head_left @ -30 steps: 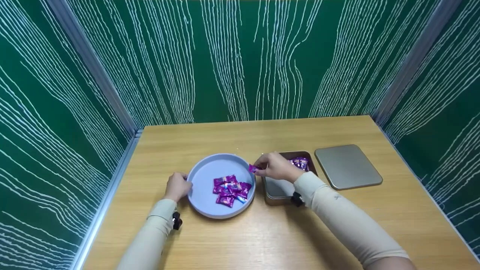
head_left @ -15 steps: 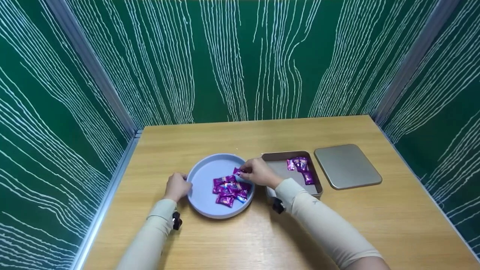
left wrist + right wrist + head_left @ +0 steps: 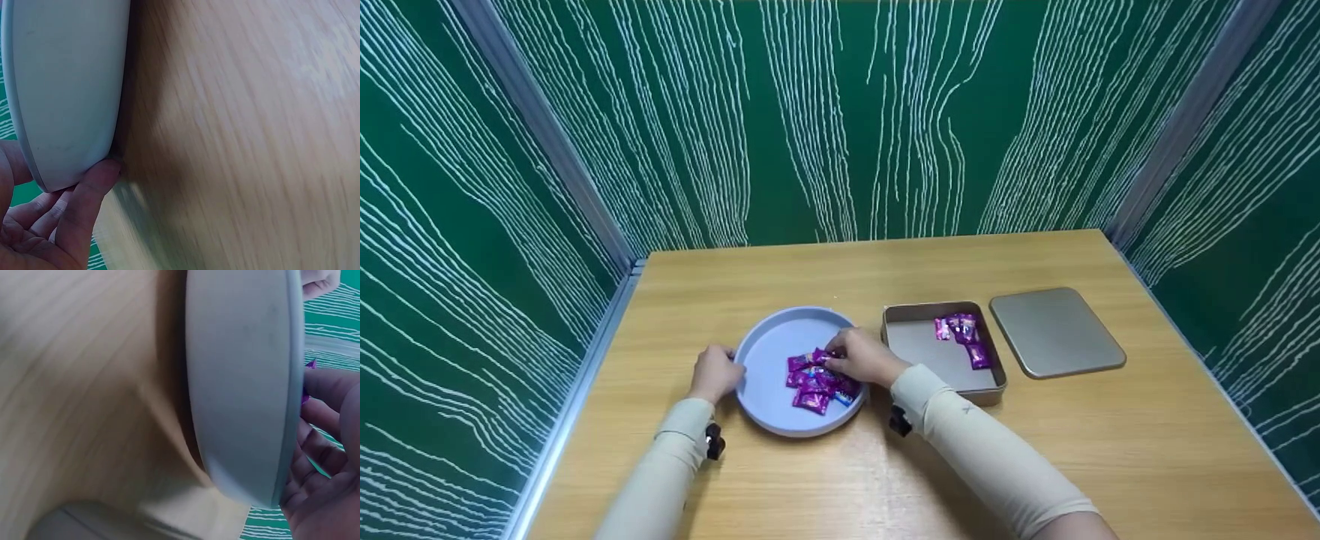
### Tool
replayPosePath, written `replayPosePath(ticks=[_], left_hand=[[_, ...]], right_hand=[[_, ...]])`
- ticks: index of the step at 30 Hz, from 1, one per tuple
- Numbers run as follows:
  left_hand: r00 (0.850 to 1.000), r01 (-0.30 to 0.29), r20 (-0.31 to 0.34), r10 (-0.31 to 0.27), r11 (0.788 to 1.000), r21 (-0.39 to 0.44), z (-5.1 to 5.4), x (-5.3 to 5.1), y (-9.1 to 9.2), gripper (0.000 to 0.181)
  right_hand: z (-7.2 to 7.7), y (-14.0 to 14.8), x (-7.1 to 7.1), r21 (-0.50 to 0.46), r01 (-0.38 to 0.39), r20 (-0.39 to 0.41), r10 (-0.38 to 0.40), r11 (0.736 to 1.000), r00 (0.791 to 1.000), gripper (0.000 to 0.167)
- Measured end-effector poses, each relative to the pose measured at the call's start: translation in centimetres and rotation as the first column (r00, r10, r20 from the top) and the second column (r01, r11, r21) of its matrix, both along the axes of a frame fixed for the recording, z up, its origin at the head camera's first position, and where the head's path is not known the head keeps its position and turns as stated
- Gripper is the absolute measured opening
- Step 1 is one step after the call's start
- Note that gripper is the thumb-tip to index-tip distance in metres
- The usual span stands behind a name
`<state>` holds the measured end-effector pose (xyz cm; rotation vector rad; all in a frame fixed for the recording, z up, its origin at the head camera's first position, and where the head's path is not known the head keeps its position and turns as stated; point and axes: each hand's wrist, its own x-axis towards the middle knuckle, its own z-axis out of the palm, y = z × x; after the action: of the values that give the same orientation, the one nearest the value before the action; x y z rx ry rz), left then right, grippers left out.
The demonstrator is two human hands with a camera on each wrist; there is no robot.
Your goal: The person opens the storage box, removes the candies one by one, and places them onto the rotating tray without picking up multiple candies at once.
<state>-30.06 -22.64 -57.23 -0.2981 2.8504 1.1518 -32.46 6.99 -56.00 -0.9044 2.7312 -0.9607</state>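
A round pale lavender tray (image 3: 769,409) with a raised rim stands on the table and bears a heap of purple-wrapped candies (image 3: 810,403). At its left side my left hand (image 3: 716,373) grips the rim; in the left wrist view the fingers (image 3: 84,208) press the outer wall and the thumb lies over the edge. My right hand (image 3: 864,355) reaches over the right rim and pinches a purple-wrapped candy (image 3: 305,399) at the heap. Most of that candy is hidden by the fingers and the tray wall.
Right of the tray stands an open square metal tin (image 3: 919,352) with several purple candies (image 3: 964,328) along its right side. Its flat lid (image 3: 1057,334) lies farther right on the wooden table (image 3: 840,487). Green walls with white lines enclose the table.
My right hand has carried a candy leftward from beside the tin, over the rim and down to the heap. The tin's inside has come into view. My left hand has stayed put.
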Motion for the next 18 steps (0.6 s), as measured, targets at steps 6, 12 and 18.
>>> replayPosePath(ticks=[6, 12, 18], left_hand=[[1.000, -0.002, -0.004, 0.002, 1.000, -0.004, 0.33, 0.08, 0.11, 0.026], [1.000, -0.001, -0.004, 0.001, 1.000, 0.001, 0.53, 0.19, 0.22, 0.029], [1.000, -0.004, -0.009, 0.004, 1.000, -0.003, 0.43, 0.20, 0.09, 0.024]], right_hand=[[-0.06, -0.47, 0.27, 0.033, 0.003, 0.058, -0.005, 0.999, 0.998, 0.026], [0.16, -0.53, 0.38, 0.055, 0.008, 0.091, -0.013, 0.998, 0.996, 0.027], [0.46, 0.10, 0.13, 0.028, -0.024, 0.016, 0.024, 0.999, 1.000, 0.024]])
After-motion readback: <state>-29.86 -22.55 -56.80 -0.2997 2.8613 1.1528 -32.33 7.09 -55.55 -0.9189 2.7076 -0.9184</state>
